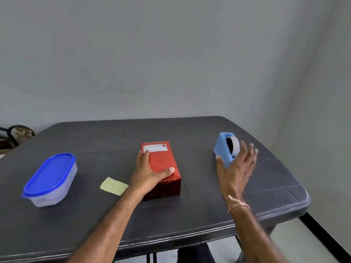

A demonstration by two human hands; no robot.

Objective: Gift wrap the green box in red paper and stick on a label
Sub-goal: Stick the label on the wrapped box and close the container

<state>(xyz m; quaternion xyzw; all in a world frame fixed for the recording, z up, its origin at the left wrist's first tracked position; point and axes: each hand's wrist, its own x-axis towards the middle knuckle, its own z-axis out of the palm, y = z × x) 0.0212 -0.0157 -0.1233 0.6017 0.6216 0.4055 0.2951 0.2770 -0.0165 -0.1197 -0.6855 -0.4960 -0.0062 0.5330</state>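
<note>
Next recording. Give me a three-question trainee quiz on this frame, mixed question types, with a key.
1. True or false: the label is stuck on top of the red wrapped box, at its far end.
2. The left hand is: A) gripping the box, thumb over the top; B) lying flat, away from the box; C) pinching the yellow slip.
3. Fill in: the right hand, fingers spread, is beside the blue ____.

Key: 1 true; 2 A; 3 tape dispenser.
</note>
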